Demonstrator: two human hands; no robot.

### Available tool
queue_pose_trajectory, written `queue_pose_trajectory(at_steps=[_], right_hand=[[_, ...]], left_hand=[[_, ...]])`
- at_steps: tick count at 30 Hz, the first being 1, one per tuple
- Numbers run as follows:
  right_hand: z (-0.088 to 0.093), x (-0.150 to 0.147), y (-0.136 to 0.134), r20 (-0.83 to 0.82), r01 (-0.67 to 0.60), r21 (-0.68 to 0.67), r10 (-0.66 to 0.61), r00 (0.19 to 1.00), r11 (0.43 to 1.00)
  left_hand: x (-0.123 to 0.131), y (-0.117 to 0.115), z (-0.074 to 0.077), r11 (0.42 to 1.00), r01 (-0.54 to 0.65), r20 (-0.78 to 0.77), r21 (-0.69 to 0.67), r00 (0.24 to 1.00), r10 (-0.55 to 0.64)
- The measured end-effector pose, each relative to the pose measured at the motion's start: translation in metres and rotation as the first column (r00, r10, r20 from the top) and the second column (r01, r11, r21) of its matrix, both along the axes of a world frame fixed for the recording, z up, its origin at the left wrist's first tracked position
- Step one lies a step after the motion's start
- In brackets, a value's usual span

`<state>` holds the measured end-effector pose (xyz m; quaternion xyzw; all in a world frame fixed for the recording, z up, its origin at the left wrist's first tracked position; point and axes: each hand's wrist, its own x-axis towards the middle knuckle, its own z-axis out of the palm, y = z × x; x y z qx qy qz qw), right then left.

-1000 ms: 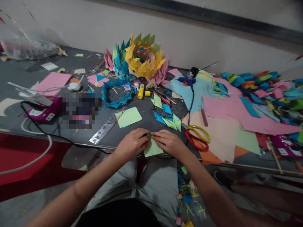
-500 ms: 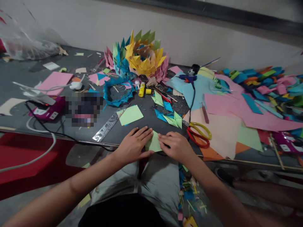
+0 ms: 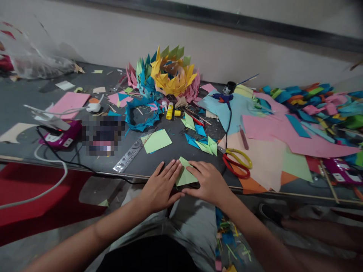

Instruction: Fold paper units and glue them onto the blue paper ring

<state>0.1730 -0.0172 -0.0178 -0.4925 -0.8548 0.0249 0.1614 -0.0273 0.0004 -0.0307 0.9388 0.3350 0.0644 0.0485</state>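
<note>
The green paper [image 3: 185,174] lies flat at the near edge of the table [image 3: 25,124], between both hands and partly covered by them. The left hand [image 3: 161,187] rests palm down with fingers extended and slightly spread, their tips on the sheet's left edge. The right hand [image 3: 208,181] lies flat, fingers close together, pressing the sheet's right side. Neither hand pinches anything. Judged by appearance, the sheet is very light, thin and limp, creases readily and may slide on the smooth tabletop unless held down. It is best taken at a free corner or edge between thumb and forefinger. Scissors [image 3: 236,163] lie just right of the right hand; a ruler [image 3: 131,152] lies to the left.
</note>
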Motion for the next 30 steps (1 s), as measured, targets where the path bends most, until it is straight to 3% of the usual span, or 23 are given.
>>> queue_pose_trajectory(at_steps=[6,11,14,17,19,23,26,28,30], right_hand=[[-0.009,-0.006,-0.009,-0.036,-0.055,0.212,0.064,0.997,0.976],[-0.008,0.001,-0.008,-0.06,-0.024,0.109,0.031,0.998,0.994],[-0.011,0.005,-0.008,-0.087,-0.061,0.061,0.066,0.994,0.996],[-0.013,0.009,-0.004,-0.258,-0.091,-0.008,0.086,0.962,0.996],[-0.012,0.014,0.002,-0.348,-0.132,-0.038,0.111,0.931,0.99],[-0.004,0.024,0.017,-0.414,-0.185,-0.061,0.144,0.899,0.981],[0.0,0.023,0.024,-0.529,-0.005,-0.143,-0.072,0.846,0.99],[0.0,0.016,0.026,-0.607,0.14,-0.262,-0.276,0.746,0.955],[-0.003,0.008,0.026,-0.627,0.224,-0.35,-0.405,0.665,0.91]], left_hand=[[0.02,-0.001,0.014,0.99,-0.123,0.018,-0.066,0.992,0.125],[0.024,0.008,0.031,0.974,-0.215,0.037,-0.077,0.975,0.219],[0.021,0.021,0.033,0.966,-0.236,0.058,-0.103,0.968,0.243],[0.02,0.037,0.029,0.937,-0.266,0.202,-0.228,0.928,0.313],[0.021,0.049,0.027,0.882,-0.268,0.271,-0.388,0.881,0.387],[0.026,0.065,0.026,0.766,-0.13,0.322,-0.629,0.854,0.409],[0.03,0.07,0.026,0.685,-0.054,0.395,-0.726,0.783,0.48],[0.033,0.069,0.022,0.609,-0.009,0.445,-0.793,0.675,0.588],[0.035,0.067,0.016,0.571,0.004,0.473,-0.821,0.564,0.677]])
